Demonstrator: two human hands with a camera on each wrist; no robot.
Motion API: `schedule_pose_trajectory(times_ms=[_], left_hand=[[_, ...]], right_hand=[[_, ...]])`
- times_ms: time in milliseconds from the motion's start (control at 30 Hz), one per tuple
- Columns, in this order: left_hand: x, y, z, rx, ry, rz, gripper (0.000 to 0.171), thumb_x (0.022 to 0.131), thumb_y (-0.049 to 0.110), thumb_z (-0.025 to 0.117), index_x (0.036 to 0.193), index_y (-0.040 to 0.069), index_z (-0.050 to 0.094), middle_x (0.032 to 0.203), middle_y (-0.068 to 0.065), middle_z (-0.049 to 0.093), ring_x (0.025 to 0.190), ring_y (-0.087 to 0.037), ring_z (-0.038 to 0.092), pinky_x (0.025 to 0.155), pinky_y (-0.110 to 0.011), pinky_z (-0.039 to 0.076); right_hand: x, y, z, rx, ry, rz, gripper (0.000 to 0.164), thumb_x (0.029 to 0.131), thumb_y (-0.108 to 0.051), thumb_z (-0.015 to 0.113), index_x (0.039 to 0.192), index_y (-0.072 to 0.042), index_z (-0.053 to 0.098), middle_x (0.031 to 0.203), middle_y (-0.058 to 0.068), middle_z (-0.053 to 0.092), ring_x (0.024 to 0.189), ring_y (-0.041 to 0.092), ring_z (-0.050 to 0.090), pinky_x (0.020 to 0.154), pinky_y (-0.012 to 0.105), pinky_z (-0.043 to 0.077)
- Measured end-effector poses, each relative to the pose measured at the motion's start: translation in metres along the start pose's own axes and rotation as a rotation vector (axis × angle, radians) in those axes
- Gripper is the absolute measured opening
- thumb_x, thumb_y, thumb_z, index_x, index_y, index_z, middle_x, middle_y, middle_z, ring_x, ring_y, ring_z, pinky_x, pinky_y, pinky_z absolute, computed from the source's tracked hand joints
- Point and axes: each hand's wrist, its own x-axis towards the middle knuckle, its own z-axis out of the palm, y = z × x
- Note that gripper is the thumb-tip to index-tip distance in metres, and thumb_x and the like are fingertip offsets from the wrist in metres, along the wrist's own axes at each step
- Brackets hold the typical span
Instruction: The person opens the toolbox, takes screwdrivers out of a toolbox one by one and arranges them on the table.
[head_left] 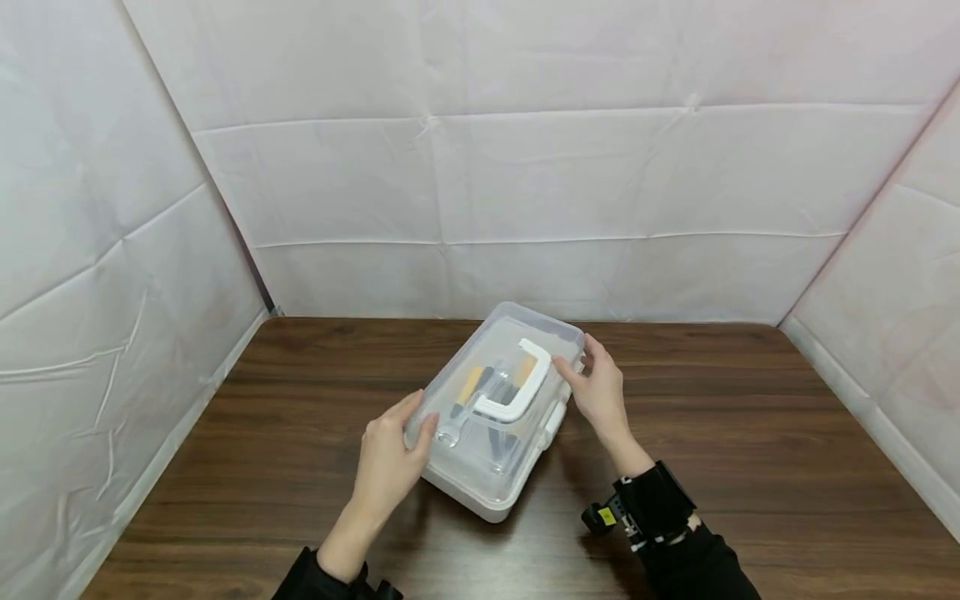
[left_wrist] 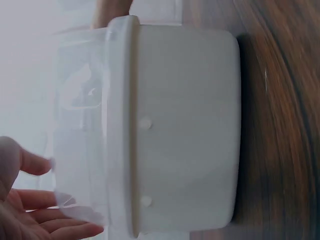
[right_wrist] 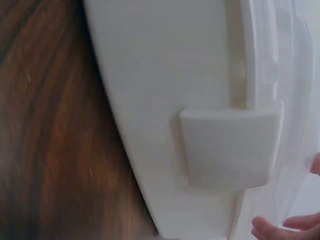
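Observation:
A white plastic storage box [head_left: 480,492] with a clear lid [head_left: 504,321] and a white carrying handle [head_left: 536,379] sits turned at an angle on the table. Through the lid show yellow and dark grey items, too blurred to name. My left hand [head_left: 393,450] grips the lid's near left corner, thumb on top and fingers along the side. At the far right corner my right hand [head_left: 600,387] holds the lid the same way. The right wrist view shows a white latch [right_wrist: 230,147] on the box's side, fastened over the lid's rim.
The box stands on a dark wood-grain table [head_left: 712,400]. White cloth walls [head_left: 562,175] enclose it at the back and on both sides. A black wrist camera [head_left: 600,517] is strapped to the right forearm.

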Motion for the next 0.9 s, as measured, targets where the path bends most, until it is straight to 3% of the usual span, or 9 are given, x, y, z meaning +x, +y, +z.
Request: schedule_pose_trajectory(times_ms=[200, 333, 567, 733, 900], left_hand=[[-0.011, 0.011, 0.002, -0.03, -0.105, 0.083, 0.048, 0.078, 0.019, 0.068, 0.112, -0.012, 0.054, 0.113, -0.022, 0.056, 0.104, -0.03, 0.053, 0.083, -0.038, 0.043], [-0.017, 0.017, 0.008, -0.011, -0.135, 0.118, 0.052, 0.075, 0.021, 0.07, 0.112, -0.011, 0.054, 0.113, -0.025, 0.055, 0.104, -0.032, 0.053, 0.083, -0.038, 0.043], [-0.029, 0.031, 0.022, 0.089, -0.107, 0.168, 0.048, 0.077, 0.022, 0.067, 0.111, -0.01, 0.056, 0.112, -0.028, 0.054, 0.097, -0.037, 0.055, 0.075, -0.039, 0.046], [-0.033, 0.038, 0.028, 0.184, -0.065, 0.219, 0.046, 0.077, 0.021, 0.067, 0.109, -0.01, 0.057, 0.109, -0.029, 0.055, 0.09, -0.036, 0.059, 0.07, -0.039, 0.049], [-0.036, 0.043, 0.028, 0.235, -0.049, 0.226, 0.046, 0.076, 0.022, 0.067, 0.108, -0.01, 0.058, 0.106, -0.029, 0.056, 0.089, -0.036, 0.06, 0.068, -0.039, 0.049]], right_hand=[[0.016, 0.009, -0.012, 0.079, -0.098, 0.065, 0.06, 0.083, -0.02, 0.063, 0.131, 0.005, 0.037, 0.126, 0.023, 0.045, 0.109, 0.034, 0.048, 0.086, 0.041, 0.041], [0.026, 0.01, -0.016, 0.172, -0.169, 0.122, 0.057, 0.085, -0.017, 0.06, 0.133, 0.002, 0.036, 0.126, 0.023, 0.045, 0.111, 0.032, 0.047, 0.086, 0.04, 0.041], [0.04, 0.009, -0.013, 0.233, -0.253, 0.194, 0.055, 0.088, -0.019, 0.055, 0.135, -0.002, 0.033, 0.131, 0.021, 0.041, 0.116, 0.029, 0.043, 0.087, 0.036, 0.041], [0.048, 0.008, -0.011, 0.247, -0.279, 0.201, 0.052, 0.089, -0.017, 0.053, 0.134, 0.001, 0.034, 0.129, 0.023, 0.042, 0.114, 0.03, 0.045, 0.084, 0.035, 0.043], [0.051, 0.007, -0.009, 0.253, -0.319, 0.181, 0.052, 0.089, -0.015, 0.052, 0.134, 0.004, 0.033, 0.128, 0.025, 0.042, 0.114, 0.033, 0.045, 0.085, 0.037, 0.043]])
